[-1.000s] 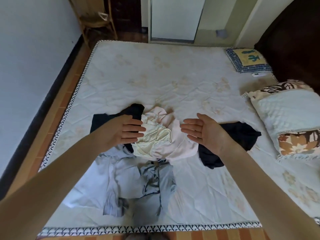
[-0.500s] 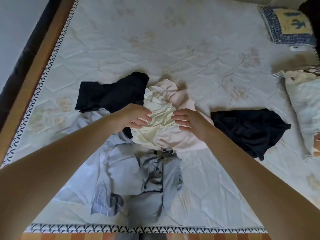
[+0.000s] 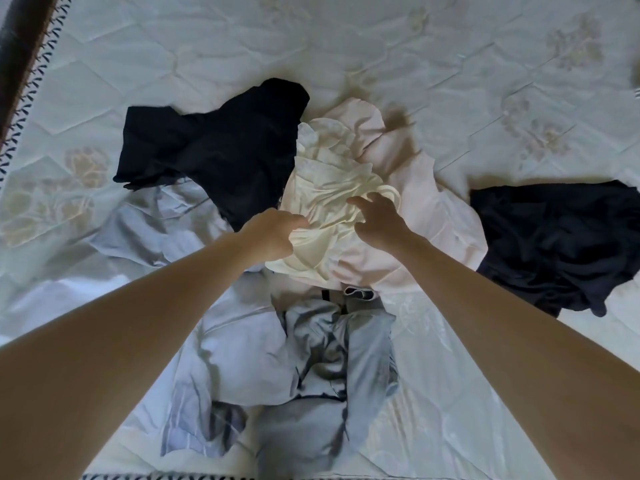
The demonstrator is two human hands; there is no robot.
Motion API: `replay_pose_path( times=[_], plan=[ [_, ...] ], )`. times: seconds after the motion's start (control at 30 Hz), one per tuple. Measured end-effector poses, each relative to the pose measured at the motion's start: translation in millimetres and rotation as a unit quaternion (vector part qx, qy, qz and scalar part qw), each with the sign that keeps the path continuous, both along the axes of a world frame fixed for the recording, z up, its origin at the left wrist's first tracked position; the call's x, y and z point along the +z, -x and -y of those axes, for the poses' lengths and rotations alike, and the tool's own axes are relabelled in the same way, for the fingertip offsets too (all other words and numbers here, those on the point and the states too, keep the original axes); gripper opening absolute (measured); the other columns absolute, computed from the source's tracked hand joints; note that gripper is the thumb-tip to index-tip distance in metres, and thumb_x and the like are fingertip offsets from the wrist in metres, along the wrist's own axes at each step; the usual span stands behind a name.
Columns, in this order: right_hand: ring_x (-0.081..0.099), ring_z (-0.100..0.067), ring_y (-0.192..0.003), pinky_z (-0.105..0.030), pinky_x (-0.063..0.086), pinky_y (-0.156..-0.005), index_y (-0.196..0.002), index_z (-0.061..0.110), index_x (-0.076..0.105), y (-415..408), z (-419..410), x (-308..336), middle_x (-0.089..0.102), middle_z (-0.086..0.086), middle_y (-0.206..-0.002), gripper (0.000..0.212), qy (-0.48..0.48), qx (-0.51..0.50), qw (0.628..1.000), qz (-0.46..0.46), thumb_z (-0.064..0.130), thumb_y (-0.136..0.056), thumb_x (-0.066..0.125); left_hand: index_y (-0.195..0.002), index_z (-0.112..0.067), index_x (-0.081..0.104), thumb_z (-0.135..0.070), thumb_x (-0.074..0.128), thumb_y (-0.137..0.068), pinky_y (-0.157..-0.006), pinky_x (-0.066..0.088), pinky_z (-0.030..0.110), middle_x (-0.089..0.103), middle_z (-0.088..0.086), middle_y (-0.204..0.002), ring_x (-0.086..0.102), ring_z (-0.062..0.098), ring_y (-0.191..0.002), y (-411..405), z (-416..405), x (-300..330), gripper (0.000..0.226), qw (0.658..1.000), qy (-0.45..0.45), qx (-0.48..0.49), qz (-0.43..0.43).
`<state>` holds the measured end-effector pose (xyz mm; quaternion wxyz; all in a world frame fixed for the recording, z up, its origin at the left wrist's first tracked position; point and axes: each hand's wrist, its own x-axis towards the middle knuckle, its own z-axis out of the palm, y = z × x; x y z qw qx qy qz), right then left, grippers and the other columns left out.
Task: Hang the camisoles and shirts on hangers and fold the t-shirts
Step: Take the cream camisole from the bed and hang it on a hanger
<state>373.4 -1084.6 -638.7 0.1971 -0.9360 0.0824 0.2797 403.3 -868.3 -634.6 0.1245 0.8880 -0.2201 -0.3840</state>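
A crumpled cream camisole lies on top of a pale pink garment in the middle of the clothes pile. My left hand pinches a fold at the camisole's near edge. My right hand rests on the camisole with its fingers curled into the cloth by a thin strap. A black garment lies to the left of the pile and another dark one to the right. Light blue shirts and a grey-blue garment lie nearer to me.
All the clothes rest on a white quilted mattress with a faint flower print. Its patterned border and a dark floor strip run along the left side. No hangers are in view.
The camera has tilted down and closer to the pile. Both hands moved forward from hovering apart onto the cream camisole, and the left hand closed on its fabric.
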Motion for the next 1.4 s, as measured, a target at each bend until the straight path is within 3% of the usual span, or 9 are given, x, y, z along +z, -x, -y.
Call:
replay_pose_path(
  times=[0.1, 0.27, 0.5, 0.63, 0.83, 0.97, 1.07, 1.23, 1.4],
  plan=[
    [0.002, -0.031, -0.15, -0.049, 0.028, -0.114, -0.148, 0.025, 0.036, -3.6, 0.0, -8.6, 0.013, -0.013, -0.16, 0.056, 0.086, 0.086, 0.992, 0.016, 0.011, -0.095, 0.048, -0.144, -0.033, 0.042, -0.003, 0.053, -0.086, -0.088, 0.043, 0.034, 0.056, 0.002, -0.123, 0.051, 0.026, -0.113, 3.8, 4.0, -11.4, 0.066, 0.982, -0.082, -0.123, 0.117],
    [0.001, -0.034, -0.15, -0.05, 0.023, -0.116, -0.135, 0.02, 0.052, -11.0, 5.8, -23.7, 0.02, -0.015, -0.157, 0.041, 0.187, 0.153, 0.969, 0.043, 0.014, -0.094, 0.053, -0.123, -0.022, 0.054, -0.006, 0.057, -0.086, -0.081, 0.042, 0.03, 0.053, -0.001, -0.114, 0.052, 0.018, -0.097, 11.4, 7.3, -16.3, 0.04, 0.931, -0.129, -0.225, 0.259],
    [0.048, -0.029, -0.124, -0.039, 0.038, -0.097, -0.116, 0.009, 0.064, -5.7, 12.4, -12.0, 0.055, -0.011, -0.126, 0.027, 0.206, 0.135, 0.954, 0.171, 0.025, -0.098, 0.052, -0.105, -0.015, 0.06, -0.017, 0.052, -0.093, -0.068, 0.03, 0.03, 0.053, 0.002, -0.102, 0.045, 0.018, -0.085, 11.1, -2.1, -23.0, 0.015, 0.929, -0.147, -0.176, 0.292],
    [0.062, -0.03, -0.092, -0.035, 0.038, -0.074, -0.1, 0.006, 0.069, -6.8, 17.2, 17.6, 0.066, -0.01, -0.098, 0.026, 0.194, 0.151, 0.94, 0.235, 0.029, -0.098, 0.056, -0.073, -0.009, 0.06, -0.014, 0.079, -0.06, -0.048, 0.02, 0.025, 0.031, -0.003, -0.048, 0.028, 0.016, -0.048, 2.0, -16.4, -2.7, 0.024, 0.903, -0.112, -0.179, 0.373],
    [0.052, -0.027, -0.07, -0.031, 0.028, -0.062, -0.065, 0.008, 0.054, -2.0, 24.0, 59.0, 0.05, -0.006, -0.068, 0.034, 0.152, 0.054, 0.962, 0.221, 0.028, -0.093, 0.058, -0.067, -0.005, 0.051, 0.006, 0.075, -0.055, -0.041, 0.022, 0.022, 0.027, -0.001, -0.04, 0.025, 0.017, -0.038, 0.2, -31.6, 46.8, 0.029, 0.915, 0.005, -0.073, 0.398],
    [0.036, -0.017, -0.053, -0.031, 0.022, -0.049, -0.05, 0.015, 0.032, -5.3, 23.9, 93.5, 0.033, 0.001, -0.052, 0.045, 0.027, -0.088, 0.977, 0.19, 0.022, -0.082, 0.063, -0.067, -0.007, 0.058, -0.013, 0.072, -0.083, -0.045, 0.028, 0.024, 0.049, 0.004, -0.051, 0.043, 0.022, -0.046, -0.7, -38.2, 74.7, 0.022, 0.904, 0.101, 0.06, 0.41],
    [0.031, -0.011, -0.046, -0.029, 0.023, -0.05, -0.048, 0.011, 0.038, -11.5, 19.6, 129.1, 0.034, 0.002, -0.048, 0.044, -0.086, -0.198, 0.963, 0.164, 0.021, -0.08, 0.067, -0.073, -0.006, 0.059, -0.027, 0.056, -0.097, -0.047, 0.03, 0.026, 0.049, 0.003, -0.061, 0.049, 0.025, -0.055, -1.2, -34.8, 104.8, 0.032, 0.889, 0.138, 0.127, 0.417],
    [0.049, -0.007, -0.052, -0.02, 0.036, -0.057, -0.063, 0.009, 0.064, -17.2, 12.5, 205.2, 0.067, 0.001, -0.066, 0.021, -0.268, -0.344, 0.888, 0.147, 0.019, -0.081, 0.07, -0.091, -0.008, 0.061, -0.053, 0.054, -0.092, -0.071, 0.051, 0.041, 0.065, 0.007, -0.08, 0.063, 0.029, -0.075, -8.2, -24.9, 176.6, 0.046, 0.86, 0.218, 0.376, 0.267],
    [0.055, -0.013, -0.073, -0.02, 0.041, -0.065, -0.066, 0.009, 0.061, -12.7, 2.5, 298.0, 0.068, 0.0, -0.072, 0.02, -0.328, -0.329, 0.867, 0.178, 0.016, -0.084, 0.067, -0.068, -0.013, 0.06, -0.072, 0.052, -0.082, -0.081, 0.057, 0.046, 0.071, 0.014, -0.078, 0.068, 0.03, -0.074, -11.7, -39.0, 252.0, 0.061, 0.83, 0.264, 0.476, 0.123]
  ],
)
